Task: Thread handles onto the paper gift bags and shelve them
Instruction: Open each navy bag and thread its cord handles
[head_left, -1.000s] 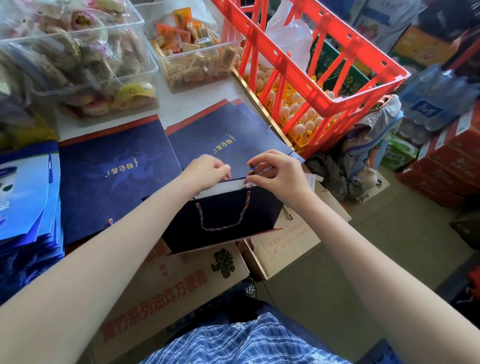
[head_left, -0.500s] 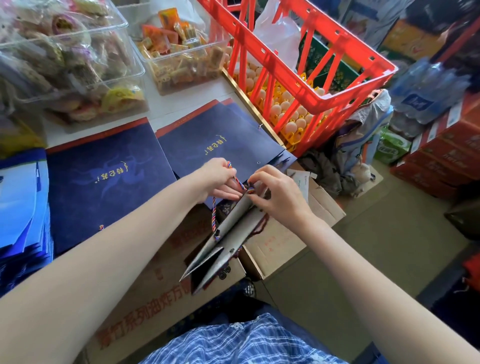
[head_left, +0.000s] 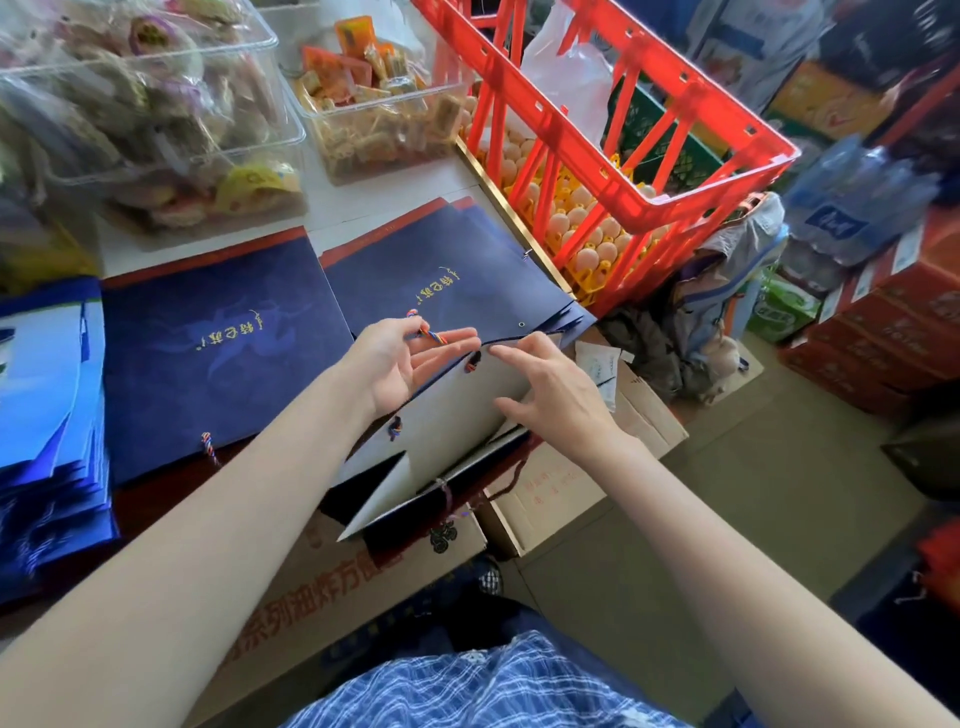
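Note:
A navy paper gift bag (head_left: 441, 441) with a white inside is held open in front of me, its mouth turned up. My left hand (head_left: 395, 364) pinches the end of a multicolour cord handle (head_left: 430, 333) at the bag's upper edge. Two cord knots (head_left: 471, 361) show on the white inner wall. Fingers spread, my right hand (head_left: 553, 392) rests on that wall and the bag's rim. A second handle (head_left: 448, 499) hangs on the lower side. Two stacks of flat navy bags lie on the table, one to the left (head_left: 218, 343) and one behind my hands (head_left: 447, 275).
A pile of bright blue bags (head_left: 47, 405) lies at far left. Clear snack boxes (head_left: 156, 119) stand at the table's back. A red crate (head_left: 613, 130) over trays of eggs is at right. Cardboard boxes (head_left: 571, 478) sit below the bag, with bottled water (head_left: 857, 197) and red cartons beyond.
The bag has turned from edge-on to mouth open. My left hand has drawn the cord end upward. My right hand has let go its pinch and now lies spread on the inner wall.

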